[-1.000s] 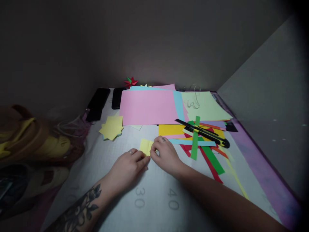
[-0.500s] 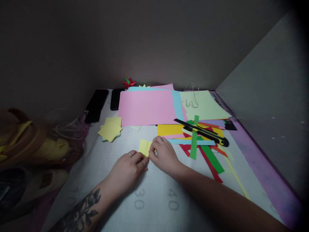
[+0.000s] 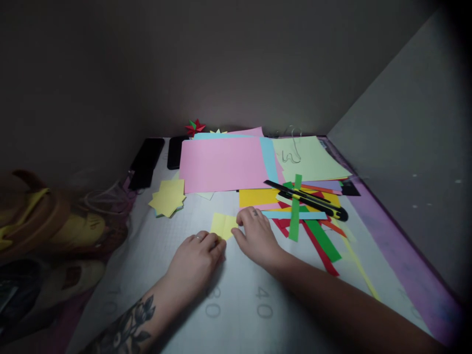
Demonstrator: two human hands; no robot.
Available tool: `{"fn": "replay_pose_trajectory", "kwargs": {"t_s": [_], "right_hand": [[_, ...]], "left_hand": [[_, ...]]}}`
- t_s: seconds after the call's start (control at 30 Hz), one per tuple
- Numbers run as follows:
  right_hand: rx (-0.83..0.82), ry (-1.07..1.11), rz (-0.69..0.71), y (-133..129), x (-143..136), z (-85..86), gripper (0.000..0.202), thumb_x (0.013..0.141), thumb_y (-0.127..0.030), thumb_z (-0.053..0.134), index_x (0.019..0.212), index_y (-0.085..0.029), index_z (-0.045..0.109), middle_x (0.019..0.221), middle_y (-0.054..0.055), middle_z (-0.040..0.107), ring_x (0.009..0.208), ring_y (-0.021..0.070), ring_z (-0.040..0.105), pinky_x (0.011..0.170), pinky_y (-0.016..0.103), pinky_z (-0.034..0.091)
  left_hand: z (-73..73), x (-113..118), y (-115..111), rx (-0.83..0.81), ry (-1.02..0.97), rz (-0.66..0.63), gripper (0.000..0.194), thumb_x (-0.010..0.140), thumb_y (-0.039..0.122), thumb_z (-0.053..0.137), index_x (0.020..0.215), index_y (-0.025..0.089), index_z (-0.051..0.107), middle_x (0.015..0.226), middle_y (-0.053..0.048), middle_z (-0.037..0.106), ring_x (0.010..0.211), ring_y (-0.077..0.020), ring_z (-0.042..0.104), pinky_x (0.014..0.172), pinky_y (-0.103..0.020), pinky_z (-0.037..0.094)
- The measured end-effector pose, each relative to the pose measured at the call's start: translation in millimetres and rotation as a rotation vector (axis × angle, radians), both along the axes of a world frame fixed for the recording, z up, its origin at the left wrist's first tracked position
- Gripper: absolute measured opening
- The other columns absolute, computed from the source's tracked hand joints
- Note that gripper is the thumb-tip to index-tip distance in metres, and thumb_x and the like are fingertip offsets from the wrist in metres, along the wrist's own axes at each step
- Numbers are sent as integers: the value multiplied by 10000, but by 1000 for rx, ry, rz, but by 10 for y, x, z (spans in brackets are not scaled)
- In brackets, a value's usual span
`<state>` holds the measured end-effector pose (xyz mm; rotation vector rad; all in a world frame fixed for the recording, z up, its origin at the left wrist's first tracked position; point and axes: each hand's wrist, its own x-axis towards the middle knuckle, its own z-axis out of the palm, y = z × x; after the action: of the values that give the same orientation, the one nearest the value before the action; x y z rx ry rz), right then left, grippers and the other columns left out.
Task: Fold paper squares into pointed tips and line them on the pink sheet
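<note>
A small piece of yellow paper [image 3: 222, 224] with a crease down it lies on the white sheet between my hands. My left hand [image 3: 197, 255] is closed at its lower left edge, fingertips pressed together on the paper. At the right edge is my right hand [image 3: 258, 237], its fingers bent and its thumb against the paper; its fingertips are partly hidden. Left of the hands sits a stack of yellow square papers [image 3: 167, 197], turned at angles to one another.
A pink sheet [image 3: 223, 164] and a pale green sheet [image 3: 306, 160] with bent wire [image 3: 293, 156] lie behind. A black and yellow box cutter [image 3: 313, 199] rests among coloured strips [image 3: 319, 236] on the right. Two dark phones [image 3: 149, 155] are at the back left. A paper star [image 3: 194, 127] stands by the wall.
My right hand has shifted slightly right, uncovering more of the yellow paper, which lies more spread out. My left hand stays at the lower left edge.
</note>
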<state>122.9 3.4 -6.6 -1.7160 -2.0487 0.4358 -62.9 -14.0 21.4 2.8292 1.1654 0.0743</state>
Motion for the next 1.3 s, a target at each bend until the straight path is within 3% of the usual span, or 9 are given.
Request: {"fn": "replay_pose_trajectory", "kwargs": {"t_s": [0.1, 0.27, 0.33, 0.43, 0.53, 0.7, 0.9, 1.1, 1.3], "right_hand": [[77, 37, 12, -9, 52, -33, 125, 793, -78, 498, 846, -190, 517, 875, 80, 567, 851, 248, 494, 747, 390, 426], [258, 135, 404, -101, 110, -121, 269, 801, -13, 451, 944, -167, 618, 923, 93, 608, 878, 213, 530, 781, 347, 490], [281, 104, 479, -131, 115, -157, 316, 802, 2, 446, 1003, -154, 634, 953, 98, 634, 886, 213, 538, 790, 355, 506], [288, 98, 508, -136, 115, -190, 356, 812, 12, 434, 1074, -131, 629, 995, 111, 651, 920, 220, 544, 814, 374, 522], [256, 123, 534, -115, 109, -195, 399, 818, 23, 420, 1131, -135, 612, 1046, 116, 643, 967, 215, 544, 855, 368, 530], [172, 122, 549, -91, 87, -171, 430, 849, 4, 405, 1212, -152, 573, 1094, 116, 623, 1030, 209, 548, 908, 365, 521], [135, 21, 668, -48, 170, -76, 411, 843, 1, 420, 1161, -157, 626, 1191, 114, 610, 1083, 228, 533, 918, 384, 503], [49, -12, 752, -6, 298, -46, 405, 846, -23, 470, 1177, -182, 639, 1271, 136, 582, 1194, 246, 492, 956, 421, 467], [148, 38, 834, 8, 364, -154, 512, 817, 46, 387, 1238, -168, 585, 1230, 103, 624, 1213, 205, 490, 1019, 412, 438]], "left_hand": [[3, -1, 6, -15, -21, 7, 162, 861, 197, 568, 1003, 172, 642, 852, -67, 632, 798, -226, 571, 617, -324, 478], [-11, -7, 4, -72, -64, 31, 185, 878, 204, 553, 1037, 178, 643, 887, -74, 640, 820, -233, 576, 659, -346, 510], [-20, -46, 23, -102, -105, 49, 198, 884, 171, 528, 1044, 188, 644, 911, -71, 648, 823, -221, 580, 685, -345, 517], [-40, -155, 97, -88, -190, 88, 282, 860, 58, 484, 1047, 188, 651, 974, -70, 658, 856, -206, 590, 724, -334, 521], [-67, -260, 188, 23, -234, 120, 294, 847, 43, 494, 1038, 187, 665, 1033, -84, 655, 912, -235, 581, 733, -362, 516], [-89, -274, 226, 131, -284, -12, 219, 865, 133, 568, 1037, 209, 679, 1113, -97, 645, 997, -264, 551, 797, -419, 489], [-83, -220, 203, -25, -235, -71, 138, 871, 153, 583, 952, 208, 681, 996, -48, 693, 968, -253, 569, 788, -410, 467], [-68, -179, 214, -218, -326, 34, 194, 920, 279, 517, 865, 184, 676, 882, -59, 672, 854, -208, 572, 767, -366, 454], [-62, -115, 220, -318, -437, 154, 153, 896, 215, 511, 838, 184, 649, 829, -45, 645, 816, -188, 554, 778, -353, 429]]}}
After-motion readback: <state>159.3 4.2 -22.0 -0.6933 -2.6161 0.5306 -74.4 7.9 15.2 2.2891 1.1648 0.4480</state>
